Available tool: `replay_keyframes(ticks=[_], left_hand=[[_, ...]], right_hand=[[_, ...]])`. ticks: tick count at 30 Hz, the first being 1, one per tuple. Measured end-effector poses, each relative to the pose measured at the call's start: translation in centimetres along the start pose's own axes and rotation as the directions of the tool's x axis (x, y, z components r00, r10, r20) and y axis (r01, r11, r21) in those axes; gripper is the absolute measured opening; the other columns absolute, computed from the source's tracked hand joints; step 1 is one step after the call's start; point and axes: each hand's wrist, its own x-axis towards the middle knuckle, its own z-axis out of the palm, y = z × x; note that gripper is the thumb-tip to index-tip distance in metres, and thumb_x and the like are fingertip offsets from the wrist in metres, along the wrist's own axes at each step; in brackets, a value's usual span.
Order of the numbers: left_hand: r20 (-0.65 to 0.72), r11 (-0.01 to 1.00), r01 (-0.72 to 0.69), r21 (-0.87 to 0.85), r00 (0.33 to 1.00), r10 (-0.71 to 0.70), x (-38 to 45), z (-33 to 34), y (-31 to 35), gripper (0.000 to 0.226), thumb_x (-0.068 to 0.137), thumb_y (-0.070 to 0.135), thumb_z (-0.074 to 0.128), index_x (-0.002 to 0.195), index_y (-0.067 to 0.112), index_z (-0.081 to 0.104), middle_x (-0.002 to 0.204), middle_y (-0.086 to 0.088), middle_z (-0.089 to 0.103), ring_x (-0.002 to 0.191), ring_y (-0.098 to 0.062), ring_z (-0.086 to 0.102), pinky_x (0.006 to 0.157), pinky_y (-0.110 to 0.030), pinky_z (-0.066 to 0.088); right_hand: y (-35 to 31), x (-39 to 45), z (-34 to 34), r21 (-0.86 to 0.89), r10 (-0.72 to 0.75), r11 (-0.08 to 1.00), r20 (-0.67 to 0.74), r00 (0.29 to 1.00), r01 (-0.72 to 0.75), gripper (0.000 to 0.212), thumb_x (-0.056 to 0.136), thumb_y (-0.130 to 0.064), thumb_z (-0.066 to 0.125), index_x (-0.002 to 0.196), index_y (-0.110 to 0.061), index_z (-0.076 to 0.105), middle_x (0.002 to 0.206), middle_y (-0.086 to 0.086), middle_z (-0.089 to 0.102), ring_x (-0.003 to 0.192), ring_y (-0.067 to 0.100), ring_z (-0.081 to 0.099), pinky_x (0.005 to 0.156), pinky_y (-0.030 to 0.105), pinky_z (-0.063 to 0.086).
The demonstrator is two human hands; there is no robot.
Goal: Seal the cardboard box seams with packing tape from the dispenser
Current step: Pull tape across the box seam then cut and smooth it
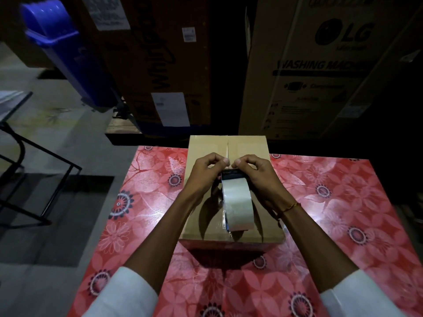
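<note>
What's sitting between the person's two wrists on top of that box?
The tape dispenser with its roll, resting on the cardboard box between left hand and right hand, head view.

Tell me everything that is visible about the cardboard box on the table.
The cardboard box is plain brown and closed, standing upright on a table with a red floral cover. Its two top flaps meet at a centre seam running away from the person; the far part of the seam looks untaped. A tape dispenser with a roll of pale tape sits over the near part. The left hand and right hand are above the top, fingertips pinched at the dispenser's front. Their shadows fall on the lid.
</note>
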Motion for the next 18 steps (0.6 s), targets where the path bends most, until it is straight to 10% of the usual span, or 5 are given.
replay_keyframes(ticks=[12, 18], left_hand=[[-0.222, 0.990, 0.090, -0.112, 0.968, -0.114, -0.8, 0.8, -0.3, 0.017, 0.098, 0.019, 0.060, 0.085, 0.010, 0.065, 0.083, -0.005, 0.064, 0.081, -0.019, 0.060, 0.071, -0.034, 0.051], [-0.223, 0.979, 0.099, -0.180, 0.965, -0.138, -1.9, 0.5, 0.8, 0.018, 0.096, 0.020, 0.063, 0.079, 0.014, 0.067, 0.095, -0.016, 0.069, 0.091, -0.031, 0.065, 0.078, -0.046, 0.057]], right_hand=[[0.7, -4.5, -0.6, 0.180, 0.142, 0.974, 0.003, 0.990, -0.140, 0.041, 0.099, -0.022, 0.064, 0.139, -0.020, 0.054, 0.120, 0.012, 0.069, 0.093, 0.023, 0.068, 0.067, 0.021, 0.056], [1.5, -6.4, -0.6, 0.125, 0.150, 0.979, 0.088, 0.985, -0.160, 0.032, 0.100, -0.015, 0.062, 0.130, -0.027, 0.063, 0.119, 0.009, 0.074, 0.107, 0.035, 0.069, 0.077, 0.039, 0.054]])
